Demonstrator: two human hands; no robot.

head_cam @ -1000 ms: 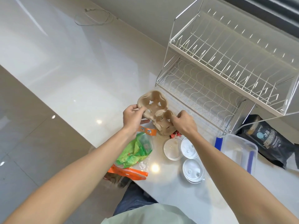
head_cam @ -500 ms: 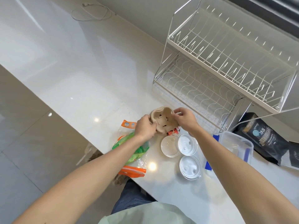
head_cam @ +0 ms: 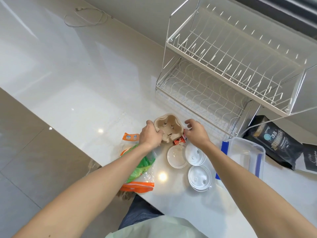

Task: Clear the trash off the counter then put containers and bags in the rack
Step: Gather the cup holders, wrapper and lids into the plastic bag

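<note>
A folded brown pulp cup carrier [head_cam: 169, 128] is gripped by my left hand [head_cam: 151, 136] at its left side, low over the white counter [head_cam: 77, 93]. My right hand [head_cam: 195, 133] hovers just right of the carrier with fingers loosely curled, holding nothing. A small red wrapper [head_cam: 179, 142] lies under the carrier's right edge. A two-tier white wire rack [head_cam: 223, 69] stands behind. A clear container with blue clips [head_cam: 247, 155] sits at the right. A clear bag with orange and green print [head_cam: 137, 165] lies under my left forearm.
Three clear plastic lids [head_cam: 177, 156] [head_cam: 195, 156] [head_cam: 199, 177] lie near the counter's front edge. A black coffee bag [head_cam: 272, 141] lies right of the rack. A white cable [head_cam: 85, 16] is coiled at the far back. The counter edge drops to the floor on the left.
The carrier has been folded in half and lowered toward the counter. My right hand has let go of it and drawn slightly right; my left hand still holds it.
</note>
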